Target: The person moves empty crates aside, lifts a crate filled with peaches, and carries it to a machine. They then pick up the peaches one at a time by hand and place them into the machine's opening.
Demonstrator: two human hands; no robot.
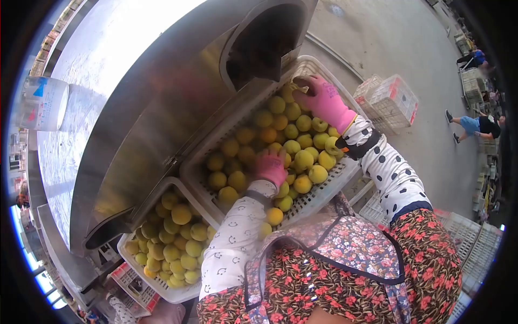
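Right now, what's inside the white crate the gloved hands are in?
The white crate holds yellow-green round fruit. The left hand and right hand cover some; lower layers are hidden.

One view only, from a camera worn on the head, looking steeply down and forward over the person's own chest and arms. It is a fisheye picture: a dark round border cuts the corners and straight edges bend. The nearest things are the sleeves and apron at the bottom; the crate (324, 186) of fruit sits close below, mid-frame. The metal machine (151, 108) fills the upper left. Far floor and other people show small, perhaps blurred, at the right edge.
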